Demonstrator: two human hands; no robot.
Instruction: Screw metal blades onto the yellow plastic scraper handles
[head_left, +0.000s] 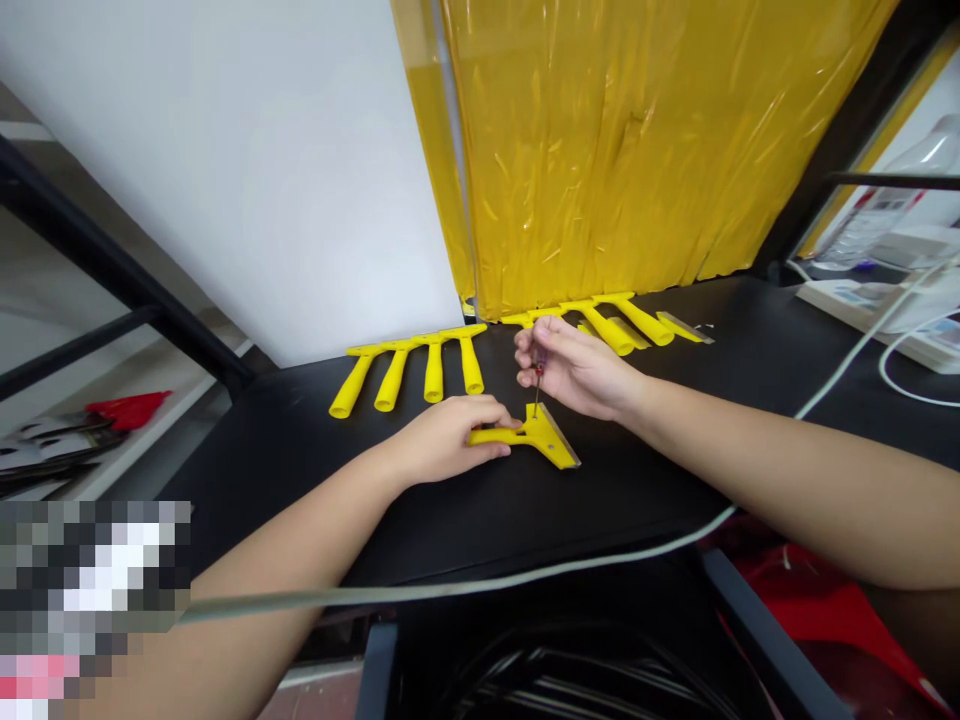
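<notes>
A black table (637, 480) fills the middle, with a white panel (247, 170) and a panel in creased yellow film (615, 150) standing along its back edge. Dark frame bars rise at its left and right ends; beyond the left end, a shelf (112, 480) holds something red (131, 408) among dark pieces. Below the front edge, shiny black plastic (570, 670) lies between two blue-grey bars; I cannot tell what it contains. A pale cable (487, 588) crosses in front of that edge. Past the right end stands a clear bottle (874, 215), its contents unclear.

Near the back edge, four yellow tools (433, 372) lie in a row before the white panel, handles toward the front edge; more (651, 322) lie before the yellow film.

The left hand (454, 440) has its thumb and fingers closed round the handle of a yellow scraper (551, 440), which lies mid-table. Its long axis runs left to right, handle toward the left end, blade toward the right. The right hand (577, 365) has its fingers curled around a small screwdriver (538, 385), held nearly upright, tip down at the scraper head's rear corner.
</notes>
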